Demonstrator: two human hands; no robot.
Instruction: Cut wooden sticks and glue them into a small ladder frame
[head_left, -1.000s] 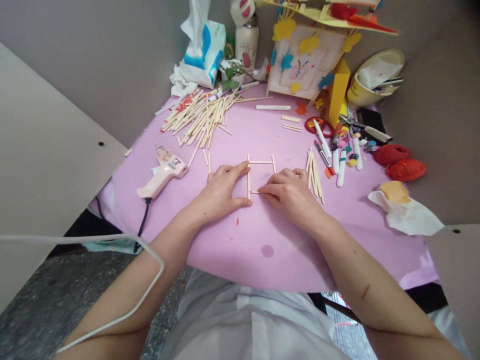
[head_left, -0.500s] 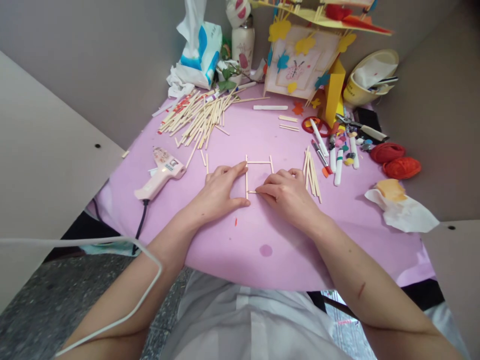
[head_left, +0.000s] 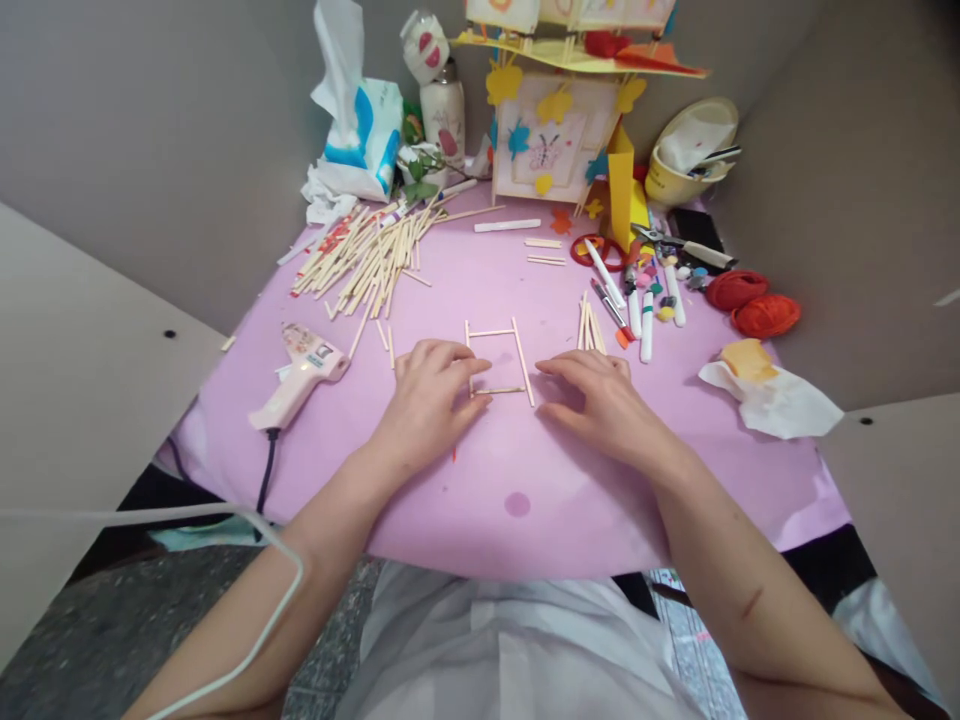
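A small frame of thin wooden sticks (head_left: 523, 362) lies flat on the pink table cover (head_left: 480, 520), two upright sticks joined by two crosspieces. My left hand (head_left: 435, 395) is at its left side, thumb and forefinger apart, reaching over the left stick. Just right of the frame, my right hand (head_left: 600, 400) is open, with a gap between thumb and fingers and nothing in it. Behind my right hand lies a small bundle of sticks (head_left: 590, 325).
A pink glue gun (head_left: 300, 378) lies at left, below a large stick pile (head_left: 382, 255). A decorated paper house (head_left: 555, 140) stands at the back. Markers (head_left: 646, 325), pliers (head_left: 690, 248), red yarn (head_left: 765, 315) and bread on a wrapper (head_left: 780, 400) are at right.
My right hand has let go of the lower crosspiece and moved right, off the frame. The right upright now leans outward at its lower end. The whole view has shifted slightly.
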